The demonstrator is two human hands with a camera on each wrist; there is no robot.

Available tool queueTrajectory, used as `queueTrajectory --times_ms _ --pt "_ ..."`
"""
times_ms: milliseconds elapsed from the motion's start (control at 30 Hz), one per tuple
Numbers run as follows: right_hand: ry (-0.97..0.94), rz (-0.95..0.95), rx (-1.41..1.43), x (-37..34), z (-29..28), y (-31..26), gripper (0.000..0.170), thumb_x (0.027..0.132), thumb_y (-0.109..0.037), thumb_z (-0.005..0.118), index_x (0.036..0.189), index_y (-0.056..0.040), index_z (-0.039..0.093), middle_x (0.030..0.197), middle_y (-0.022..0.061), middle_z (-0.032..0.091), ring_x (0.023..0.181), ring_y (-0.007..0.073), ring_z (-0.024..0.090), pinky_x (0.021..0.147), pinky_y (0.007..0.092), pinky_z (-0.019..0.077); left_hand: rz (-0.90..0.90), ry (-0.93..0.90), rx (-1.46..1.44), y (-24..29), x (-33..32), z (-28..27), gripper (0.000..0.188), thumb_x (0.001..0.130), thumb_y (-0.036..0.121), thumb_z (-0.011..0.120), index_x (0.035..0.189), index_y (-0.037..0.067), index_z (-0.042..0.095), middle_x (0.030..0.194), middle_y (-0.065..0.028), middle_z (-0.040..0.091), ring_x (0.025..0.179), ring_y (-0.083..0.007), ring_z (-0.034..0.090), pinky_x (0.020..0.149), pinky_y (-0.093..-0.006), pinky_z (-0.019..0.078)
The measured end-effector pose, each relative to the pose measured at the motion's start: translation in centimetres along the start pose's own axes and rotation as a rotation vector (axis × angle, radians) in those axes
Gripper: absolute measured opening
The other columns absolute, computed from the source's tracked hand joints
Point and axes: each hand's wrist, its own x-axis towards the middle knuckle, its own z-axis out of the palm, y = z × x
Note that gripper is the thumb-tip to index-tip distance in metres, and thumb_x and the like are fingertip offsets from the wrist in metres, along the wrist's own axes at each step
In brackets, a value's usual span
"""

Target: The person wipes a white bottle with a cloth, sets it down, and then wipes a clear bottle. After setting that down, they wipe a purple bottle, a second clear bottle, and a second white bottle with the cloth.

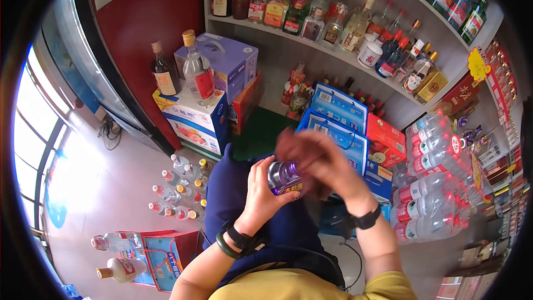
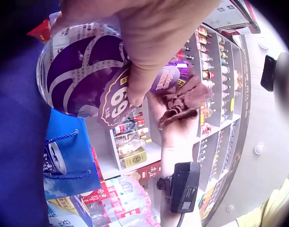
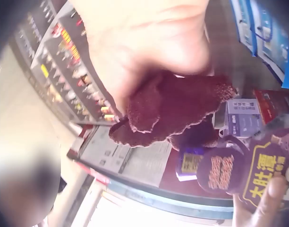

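A clear bottle with purple labels [image 1: 281, 176] lies tilted over the lap, gripped round its body by my left hand [image 1: 262, 191]. In the left wrist view the bottle [image 2: 80, 71] shows a purple tag reading 69, with my left thumb against it. My right hand [image 1: 338, 169] holds a brown cloth [image 1: 302, 153] by the bottle's neck end, blurred in the head view. The right wrist view shows the cloth [image 3: 177, 106] bunched under my right hand [image 3: 149, 42], close to the purple cap [image 3: 189, 163]; whether it touches the cap I cannot tell.
Shelves of bottles [image 1: 333, 44] stand ahead. Boxes with two bottles on top [image 1: 191, 105] are at front left, and blue gift bags [image 1: 333, 133] at front right. Wrapped water bottles [image 1: 430, 189] stand right; several small bottles [image 1: 180, 189] and a red-edged bag [image 1: 166, 255] are on the left floor.
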Motion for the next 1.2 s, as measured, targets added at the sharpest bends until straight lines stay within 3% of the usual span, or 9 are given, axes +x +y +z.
queueTrajectory --times_ms 200,367,467,533,633,800,867,1000,1200 --pt "0.011 0.183 0.305 0.6 2.5 0.9 0.037 0.094 -0.018 0.064 0.125 -0.0028 0.052 0.115 0.0061 0.061 0.108 0.0140 0.058 0.095 0.0297 0.0462 0.055 0.013 -0.026 -0.1 -0.1 0.8 0.090 0.056 0.022 0.091 0.129 0.002 0.043 0.124 -0.0167 0.050 0.115 -0.0349 0.048 0.098 -0.0436 0.0412" --pt "0.112 0.147 0.189 2.8 1.1 2.9 0.034 0.093 -0.017 0.064 0.122 -0.0014 0.053 0.113 0.0056 0.062 0.104 0.0129 0.059 0.093 0.0283 0.0469 0.005 -0.012 -0.033 -0.1 0.6 0.4 0.093 0.054 0.021 0.091 0.132 0.001 0.043 0.125 -0.0182 0.050 0.119 -0.0359 0.048 0.102 -0.0425 0.0401" --pt "0.198 0.265 0.723 3.5 -1.3 4.6 0.032 0.097 -0.020 0.058 0.123 -0.0024 0.053 0.111 0.0092 0.064 0.099 0.0178 0.064 0.089 0.0313 0.0512 -0.011 -0.037 -0.027 -0.2 1.1 0.2 0.094 0.054 0.022 0.091 0.132 0.001 0.044 0.124 -0.0180 0.051 0.119 -0.0353 0.048 0.102 -0.0419 0.0402" --pt "0.160 0.208 0.809 2.5 -2.2 5.7 0.036 0.100 -0.025 0.053 0.129 -0.0037 0.050 0.117 0.0102 0.062 0.104 0.0217 0.064 0.092 0.0351 0.0513 -0.025 -0.048 -0.035 -0.1 1.4 -0.1 0.094 0.054 0.022 0.091 0.132 0.001 0.044 0.124 -0.0177 0.051 0.119 -0.0349 0.048 0.103 -0.0415 0.0400" --pt "0.362 0.332 1.171 0.7 -2.1 7.9 0.040 0.102 -0.030 0.047 0.135 -0.0069 0.047 0.131 0.0081 0.055 0.121 0.0206 0.054 0.103 0.0387 0.0436 -0.052 -0.089 -0.089 -0.6 1.9 -0.5 0.091 0.058 0.025 0.091 0.133 0.001 0.044 0.126 -0.0173 0.050 0.121 -0.0334 0.048 0.103 -0.0403 0.0400" --pt "0.408 0.353 1.022 -1.2 0.4 8.9 0.048 0.101 -0.037 0.046 0.138 -0.0051 0.044 0.132 0.0073 0.055 0.121 0.0203 0.053 0.104 0.0355 0.0424 -0.159 -0.133 -0.275 -2.2 3.1 -0.2 0.088 0.064 0.032 0.088 0.134 0.002 0.044 0.128 -0.0165 0.049 0.121 -0.0297 0.049 0.103 -0.0390 0.0404" --pt "0.272 0.181 0.890 -1.1 1.1 9.2 0.048 0.101 -0.033 0.048 0.139 -0.0046 0.043 0.135 0.0074 0.053 0.123 0.0191 0.052 0.106 0.0363 0.0409 -0.237 -0.144 -0.412 -2.3 3.5 -0.1 0.087 0.066 0.035 0.087 0.134 0.003 0.044 0.127 -0.0162 0.049 0.120 -0.0286 0.050 0.102 -0.0383 0.0418" --pt "0.454 0.254 0.757 -0.6 3.1 9.7 0.046 0.101 -0.025 0.050 0.141 -0.0052 0.043 0.134 0.0081 0.054 0.121 0.0182 0.054 0.103 0.0341 0.0436 -0.232 -0.103 -0.545 -1.4 3.6 -0.3 0.085 0.068 0.038 0.085 0.135 0.004 0.045 0.130 -0.0151 0.047 0.122 -0.0270 0.050 0.102 -0.0361 0.0414" --pt "0.534 0.288 0.872 0.0 3.1 9.7 0.037 0.102 -0.017 0.047 0.136 -0.0051 0.045 0.126 0.0086 0.057 0.112 0.0177 0.059 0.096 0.0325 0.0484 -0.040 -0.259 -0.513 -2.4 3.7 -1.5 0.083 0.072 0.039 0.078 0.140 0.006 0.042 0.146 -0.0160 0.038 0.141 -0.0318 0.030 0.115 -0.0444 0.0239"
